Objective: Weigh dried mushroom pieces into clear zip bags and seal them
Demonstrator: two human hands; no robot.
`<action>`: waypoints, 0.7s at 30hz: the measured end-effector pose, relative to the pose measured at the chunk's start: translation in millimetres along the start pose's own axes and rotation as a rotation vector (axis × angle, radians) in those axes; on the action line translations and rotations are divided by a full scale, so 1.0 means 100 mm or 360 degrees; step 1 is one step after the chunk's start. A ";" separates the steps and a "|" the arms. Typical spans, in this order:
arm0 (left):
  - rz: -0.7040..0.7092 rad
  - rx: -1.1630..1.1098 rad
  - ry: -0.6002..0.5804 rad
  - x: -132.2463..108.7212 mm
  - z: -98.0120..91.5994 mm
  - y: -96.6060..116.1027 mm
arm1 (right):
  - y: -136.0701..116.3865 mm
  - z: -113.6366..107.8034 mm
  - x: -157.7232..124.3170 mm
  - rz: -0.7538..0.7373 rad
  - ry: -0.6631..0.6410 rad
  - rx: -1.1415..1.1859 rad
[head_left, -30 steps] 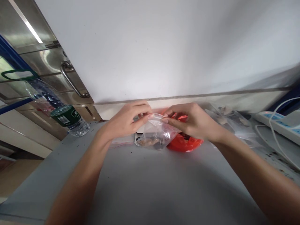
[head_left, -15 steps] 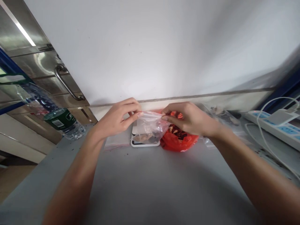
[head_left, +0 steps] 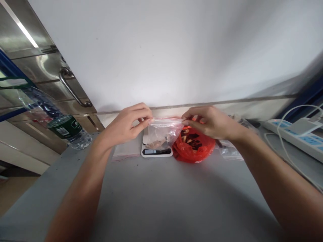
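Note:
A clear zip-lock bag with brownish pieces at its bottom hangs between my two hands. My left hand pinches its top left corner, and my right hand pinches the top right corner. The bag's zip edge is stretched straight between them. Behind and below the bag is a white digital scale with a dark display strip; the bag covers most of its plate. Right beside it sits a red plastic bag, its mouth open over dark and pale dried pieces.
Flat clear bags lie left of the scale. More filled clear bags lie behind my right wrist. A large bottle with a green label stands left, and a white power strip with cables lies right. A white wall rises behind.
My right hand has slid right along the bag's top to its corner, pulling the edge taut. The bag has risen slightly, uncovering the scale's display. My left hand has barely moved.

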State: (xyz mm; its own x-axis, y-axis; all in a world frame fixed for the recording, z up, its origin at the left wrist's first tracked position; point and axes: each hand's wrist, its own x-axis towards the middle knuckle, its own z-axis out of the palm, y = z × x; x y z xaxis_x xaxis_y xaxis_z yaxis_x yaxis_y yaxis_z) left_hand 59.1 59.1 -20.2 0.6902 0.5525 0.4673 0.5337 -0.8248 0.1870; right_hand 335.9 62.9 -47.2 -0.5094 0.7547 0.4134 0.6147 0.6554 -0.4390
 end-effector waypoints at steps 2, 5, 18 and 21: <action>-0.0009 -0.0004 -0.0008 0.00 0.00 0.00 | 0.00 -0.01 0.00 0.0039 -0.0015 0.0008; -0.0029 -0.0005 -0.0028 0.00 0.01 -0.01 | 0.01 -0.02 0.00 0.0083 -0.0025 0.0001; -0.0081 -0.0067 0.0207 0.02 0.01 0.04 | -0.10 -0.11 -0.04 0.0155 -0.0153 0.0162; 0.0021 -0.0125 0.0364 0.04 0.09 0.12 | -0.24 -0.07 -0.03 0.0149 -0.0328 0.0360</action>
State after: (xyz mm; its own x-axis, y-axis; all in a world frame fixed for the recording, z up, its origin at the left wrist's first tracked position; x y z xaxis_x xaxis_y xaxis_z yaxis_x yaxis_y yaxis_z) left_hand 73.1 52.8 -24.1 0.5633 0.5075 0.6520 0.4797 -0.8434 0.2419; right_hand 327.2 44.3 -32.1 -0.5827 0.7870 0.2028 0.5266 0.5557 -0.6433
